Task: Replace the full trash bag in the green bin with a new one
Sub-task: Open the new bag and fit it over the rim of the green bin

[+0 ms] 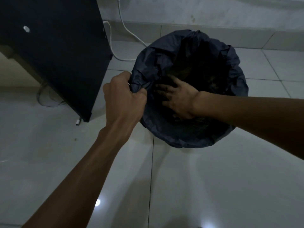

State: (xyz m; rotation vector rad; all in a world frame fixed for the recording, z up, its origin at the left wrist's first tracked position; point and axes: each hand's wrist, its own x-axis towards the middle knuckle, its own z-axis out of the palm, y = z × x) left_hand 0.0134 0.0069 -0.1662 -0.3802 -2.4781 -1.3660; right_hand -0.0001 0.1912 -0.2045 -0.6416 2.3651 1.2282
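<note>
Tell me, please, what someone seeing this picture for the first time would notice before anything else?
First the dark trash bag, draped over a round bin in the middle of the pale tiled floor, hiding the bin itself. The left hand grips a bunch of the bag's edge at its left side, while the right hand lies spread inside the opening. A black cabinet looms at upper left, with a white cable trailing behind.

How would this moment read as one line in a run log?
left hand: grips bag edge | right hand: spread flat inside trash bag | bin: hidden under bag
</note>
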